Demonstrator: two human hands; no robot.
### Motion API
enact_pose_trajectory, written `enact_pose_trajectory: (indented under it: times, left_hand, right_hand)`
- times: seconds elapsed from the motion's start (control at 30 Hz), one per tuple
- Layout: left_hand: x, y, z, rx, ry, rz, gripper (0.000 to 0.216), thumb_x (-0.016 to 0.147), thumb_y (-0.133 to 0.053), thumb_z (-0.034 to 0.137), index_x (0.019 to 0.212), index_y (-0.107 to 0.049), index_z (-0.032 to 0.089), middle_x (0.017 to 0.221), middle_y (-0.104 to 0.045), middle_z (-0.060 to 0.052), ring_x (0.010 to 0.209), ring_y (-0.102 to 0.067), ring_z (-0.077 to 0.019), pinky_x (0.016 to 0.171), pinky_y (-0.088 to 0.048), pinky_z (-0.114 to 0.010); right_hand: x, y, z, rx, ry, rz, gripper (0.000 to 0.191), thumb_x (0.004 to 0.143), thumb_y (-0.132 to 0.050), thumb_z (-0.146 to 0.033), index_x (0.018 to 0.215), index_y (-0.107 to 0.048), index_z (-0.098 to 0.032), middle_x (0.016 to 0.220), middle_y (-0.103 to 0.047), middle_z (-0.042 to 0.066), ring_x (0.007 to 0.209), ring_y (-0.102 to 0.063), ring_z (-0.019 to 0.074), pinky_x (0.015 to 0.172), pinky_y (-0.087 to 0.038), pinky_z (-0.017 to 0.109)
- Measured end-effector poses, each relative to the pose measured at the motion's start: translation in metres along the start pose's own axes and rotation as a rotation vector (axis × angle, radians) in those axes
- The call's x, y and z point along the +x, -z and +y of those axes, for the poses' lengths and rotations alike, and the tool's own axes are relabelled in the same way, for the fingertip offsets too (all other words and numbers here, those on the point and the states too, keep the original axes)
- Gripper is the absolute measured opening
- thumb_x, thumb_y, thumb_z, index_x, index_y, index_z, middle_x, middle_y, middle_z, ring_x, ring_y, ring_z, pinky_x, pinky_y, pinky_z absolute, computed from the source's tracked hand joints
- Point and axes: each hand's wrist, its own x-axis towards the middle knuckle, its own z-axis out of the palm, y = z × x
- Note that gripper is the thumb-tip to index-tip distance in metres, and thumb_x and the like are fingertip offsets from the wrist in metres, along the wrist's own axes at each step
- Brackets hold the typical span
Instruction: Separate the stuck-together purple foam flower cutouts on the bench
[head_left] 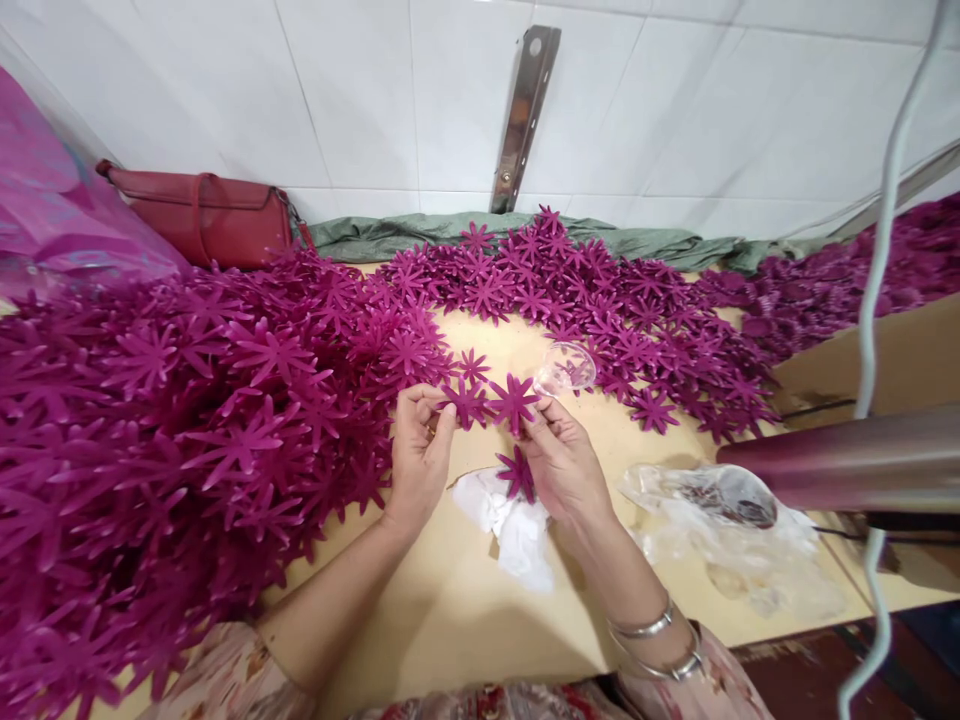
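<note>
Between thumb and fingers, my left hand point(421, 450) pinches one magenta star-shaped artificial flower piece point(466, 404). A second such flower piece point(513, 402) is pinched by my right hand point(564, 455), and the two pieces nearly touch at their petal tips. Under the right hand lies another flower piece point(517, 474), partly over a crumpled white cloth or tissue point(504, 515). Just beyond my right fingers is a clear shallow plastic dish point(566, 368). One more loose piece point(473, 366) lies behind the held ones.
Large heaps of magenta flower pieces cover the left point(225, 440) and back point(525, 270) of the table point(427, 620). A clear plastic bag point(735, 540) with dark bits lies right, near a metallic cylinder point(847, 455) and a white cable point(877, 260). A red handbag point(202, 215) stands by the wall.
</note>
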Motion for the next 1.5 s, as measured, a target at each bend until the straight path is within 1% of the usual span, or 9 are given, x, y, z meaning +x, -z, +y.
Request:
enact_pose_trajectory:
  times: [0.1,0.2,0.33,0.47,0.77,1.0,1.17,1.3,1.5]
  left_hand:
    - [-0.001,0.003,-0.001,0.149,-0.045,-0.048,0.012,0.098,-0.061,0.032,0.093,-0.066,0.023,0.091,-0.063,-0.003,0.086,-0.059,-0.0167,0.082,-0.047,-0.027]
    - [-0.002,0.004,0.003,0.238,-0.084,-0.092,0.016,0.099,-0.060,0.031,0.101,-0.074,0.023,0.101,-0.068,-0.006,0.098,-0.062,-0.0202,0.093,-0.047,-0.031]
    - [-0.003,0.001,0.008,0.252,-0.100,-0.131,0.021,0.099,-0.060,0.033,0.112,-0.074,0.024,0.110,-0.069,-0.007,0.106,-0.063,-0.0215,0.099,-0.047,-0.033]
    - [-0.005,0.000,0.005,0.239,-0.126,-0.264,0.021,0.093,-0.071,0.035,0.110,-0.074,0.022,0.110,-0.069,-0.009,0.107,-0.065,-0.0224,0.098,-0.051,-0.033]
    - [0.000,0.003,-0.004,0.182,-0.069,-0.287,0.016,0.096,-0.066,0.033,0.094,-0.071,0.019,0.094,-0.067,-0.004,0.091,-0.063,-0.0165,0.086,-0.049,-0.027]
    - [-0.003,0.001,-0.003,0.149,-0.003,-0.234,0.019,0.094,-0.068,0.033,0.104,-0.073,0.018,0.104,-0.071,-0.006,0.099,-0.066,-0.0177,0.093,-0.052,-0.028]
    - [-0.002,0.002,-0.001,0.060,0.078,-0.246,0.034,0.102,-0.055,0.043,0.103,-0.076,0.017,0.106,-0.074,-0.008,0.105,-0.067,-0.0206,0.099,-0.051,-0.032]
    - [0.001,0.002,-0.002,0.075,0.076,-0.288,0.022,0.092,-0.070,0.036,0.102,-0.075,0.017,0.101,-0.073,-0.006,0.097,-0.067,-0.0190,0.093,-0.052,-0.030]
    - [0.003,0.004,-0.004,0.126,0.023,-0.325,0.017,0.094,-0.067,0.034,0.092,-0.071,0.017,0.090,-0.069,-0.004,0.088,-0.063,-0.0166,0.086,-0.049,-0.028]
  right_hand:
    - [0.001,0.000,-0.001,0.045,-0.006,-0.023,0.034,0.075,-0.083,-0.049,0.087,-0.063,-0.024,0.083,-0.068,-0.001,0.071,-0.059,0.0160,0.072,-0.051,0.031]
    - [-0.002,-0.001,-0.001,-0.051,0.042,0.014,0.027,0.083,-0.078,-0.047,0.087,-0.063,-0.025,0.080,-0.065,-0.001,0.071,-0.058,0.0163,0.071,-0.050,0.030]
    - [-0.010,-0.003,-0.006,-0.323,0.315,0.147,0.010,0.094,-0.068,-0.035,0.094,-0.067,-0.025,0.085,-0.063,0.000,0.080,-0.058,0.0168,0.079,-0.049,0.031]
    - [-0.015,-0.007,-0.007,-0.568,0.564,0.049,0.008,0.097,-0.063,-0.022,0.094,-0.070,-0.025,0.094,-0.069,0.003,0.093,-0.064,0.0193,0.090,-0.050,0.034]
    - [-0.012,-0.008,0.002,-0.259,0.179,-0.026,0.008,0.093,-0.068,-0.030,0.098,-0.065,-0.024,0.087,-0.064,-0.001,0.080,-0.060,0.0145,0.075,-0.050,0.027]
    - [-0.014,-0.008,0.004,-0.406,0.291,-0.059,0.007,0.093,-0.068,-0.025,0.101,-0.067,-0.025,0.094,-0.069,0.000,0.090,-0.064,0.0164,0.087,-0.051,0.032]
    - [-0.015,-0.009,0.003,-0.436,0.331,-0.062,0.004,0.093,-0.068,-0.023,0.097,-0.066,-0.024,0.091,-0.069,0.000,0.088,-0.064,0.0171,0.086,-0.051,0.032]
    - [-0.015,-0.008,0.000,-0.531,0.391,-0.030,0.003,0.093,-0.067,-0.023,0.093,-0.065,-0.024,0.089,-0.068,0.000,0.085,-0.064,0.0163,0.083,-0.051,0.030]
    - [-0.015,-0.005,0.000,-0.515,0.344,-0.100,0.002,0.095,-0.064,-0.023,0.095,-0.063,-0.024,0.089,-0.068,-0.001,0.085,-0.063,0.0161,0.080,-0.049,0.030]
